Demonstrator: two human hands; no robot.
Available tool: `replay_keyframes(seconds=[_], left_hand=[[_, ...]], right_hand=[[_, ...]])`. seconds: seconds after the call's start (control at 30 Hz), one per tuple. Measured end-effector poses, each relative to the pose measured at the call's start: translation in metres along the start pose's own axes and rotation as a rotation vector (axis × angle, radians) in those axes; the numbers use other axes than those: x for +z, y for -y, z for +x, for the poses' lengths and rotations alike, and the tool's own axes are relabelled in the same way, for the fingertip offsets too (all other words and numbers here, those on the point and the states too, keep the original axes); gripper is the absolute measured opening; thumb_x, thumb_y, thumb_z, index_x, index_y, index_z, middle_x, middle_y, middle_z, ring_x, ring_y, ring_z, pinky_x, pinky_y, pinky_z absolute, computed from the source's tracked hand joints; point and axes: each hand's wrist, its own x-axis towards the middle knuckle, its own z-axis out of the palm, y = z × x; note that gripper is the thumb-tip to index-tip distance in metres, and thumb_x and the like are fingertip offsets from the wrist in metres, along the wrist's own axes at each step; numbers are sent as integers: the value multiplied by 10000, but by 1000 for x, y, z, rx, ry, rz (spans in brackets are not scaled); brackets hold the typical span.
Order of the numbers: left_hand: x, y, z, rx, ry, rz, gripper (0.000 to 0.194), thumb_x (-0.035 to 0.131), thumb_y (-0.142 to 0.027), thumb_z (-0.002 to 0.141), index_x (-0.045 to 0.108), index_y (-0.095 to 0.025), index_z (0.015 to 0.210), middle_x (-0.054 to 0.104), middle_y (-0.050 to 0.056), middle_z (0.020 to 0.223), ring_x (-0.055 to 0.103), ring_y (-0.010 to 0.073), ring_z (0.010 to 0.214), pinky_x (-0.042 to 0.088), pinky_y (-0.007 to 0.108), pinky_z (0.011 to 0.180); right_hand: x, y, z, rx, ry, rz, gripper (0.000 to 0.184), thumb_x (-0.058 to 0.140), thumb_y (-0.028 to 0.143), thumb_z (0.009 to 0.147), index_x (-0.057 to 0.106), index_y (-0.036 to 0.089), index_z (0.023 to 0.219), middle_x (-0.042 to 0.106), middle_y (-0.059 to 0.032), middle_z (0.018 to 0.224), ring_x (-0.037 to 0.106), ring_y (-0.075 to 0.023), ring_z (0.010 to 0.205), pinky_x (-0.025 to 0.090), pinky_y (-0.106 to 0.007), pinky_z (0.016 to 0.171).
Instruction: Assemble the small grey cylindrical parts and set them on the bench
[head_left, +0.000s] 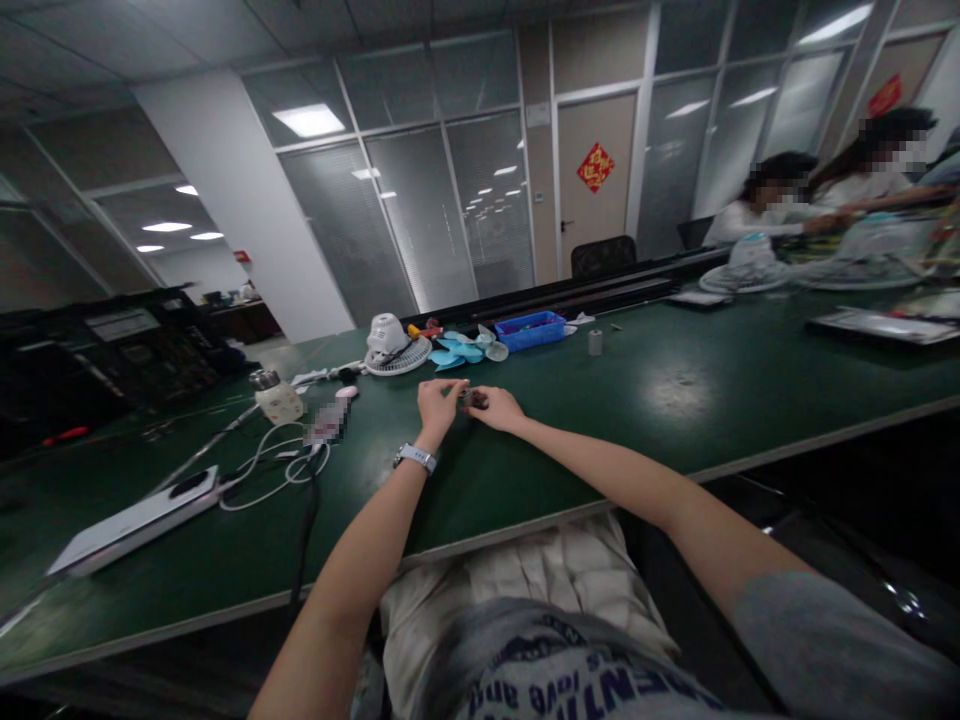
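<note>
Above the green table, both my hands meet on a small motor part (472, 399), dark reddish-brown with some grey metal. My left hand (441, 405) pinches it from the left between thumb and fingers. From the other side my right hand (499, 408) grips it, fingers curled round. The fingers cover much of the part, so its details are hard to make out. Just beyond the hands lie light-blue fan blades (459, 350) and a white fan housing with a round grille (397, 355). A blue bin (531, 330) with small items inside stands behind them.
A grey metal cylinder (595, 343) stands right of the bin. To the left are a patterned bottle (277, 398), looped white cables (259, 470) and a white power bank-like box (139, 520). Two people (772, 205) work at the far right beside more fan parts (750, 265).
</note>
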Motion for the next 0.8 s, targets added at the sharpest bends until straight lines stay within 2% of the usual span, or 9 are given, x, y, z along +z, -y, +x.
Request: replay_keyframes(seconds=[0.1, 0.17, 0.3, 0.37, 0.5, 0.6, 0.7, 0.8], left_hand=[[-1, 8, 1, -56, -69, -8, 318, 553, -435, 876, 765, -206, 941, 735, 71, 1015, 595, 235, 1034, 412, 339, 949], [0, 20, 2, -94, -51, 2, 335, 567, -462, 861, 764, -208, 957, 733, 80, 1018, 598, 238, 1036, 422, 332, 930], [4, 44, 3, -229, 194, 145, 338, 661, -532, 761, 776, -254, 915, 731, 102, 999, 571, 286, 1075, 439, 367, 884], [5, 50, 3, -254, 239, 194, 364, 669, -576, 731, 777, -275, 906, 728, 103, 1006, 546, 306, 1107, 434, 389, 890], [5, 49, 3, -235, 253, 195, 386, 660, -616, 716, 777, -299, 903, 726, 96, 1002, 538, 313, 1109, 433, 405, 896], [5, 49, 3, -231, 264, 175, 393, 655, -621, 717, 777, -301, 911, 726, 95, 1005, 548, 314, 1090, 434, 410, 895], [5, 50, 2, -213, 266, 166, 403, 649, -623, 720, 777, -300, 923, 724, 100, 1029, 547, 321, 1094, 430, 416, 901], [7, 53, 3, -220, 243, 133, 411, 642, -624, 725, 776, -292, 927, 722, 106, 1045, 557, 315, 1090, 426, 412, 906]], right_hand=[[1, -1, -1, 10, -11, -6, 401, 725, 408, 761, 678, 235, 1119, 736, -30, 984, 696, -198, 870, 531, -274, 759], [2, -2, -1, 12, -13, 0, 424, 728, 420, 759, 675, 227, 1132, 737, -36, 978, 695, -199, 875, 532, -276, 761], [0, -4, 1, 14, -22, 22, 422, 743, 414, 748, 679, 239, 1126, 735, -32, 993, 692, -195, 895, 537, -279, 780], [-8, -6, 5, 27, -61, 26, 424, 752, 402, 739, 676, 248, 1126, 733, -25, 1008, 688, -191, 913, 534, -276, 794], [-44, -21, 12, 125, -260, -62, 399, 691, 442, 792, 660, 239, 1134, 723, -45, 1044, 679, -194, 938, 520, -285, 808], [-79, -47, 13, 259, -419, -248, 389, 645, 447, 829, 645, 235, 1155, 716, -73, 1058, 667, -217, 969, 495, -321, 854], [-106, -77, 9, 433, -459, -391, 386, 648, 427, 827, 645, 219, 1151, 708, -104, 1068, 654, -247, 1007, 471, -359, 885], [-117, -95, 6, 598, -441, -397, 408, 645, 450, 821, 642, 196, 1141, 688, -133, 1102, 643, -265, 1029, 467, -372, 874]])
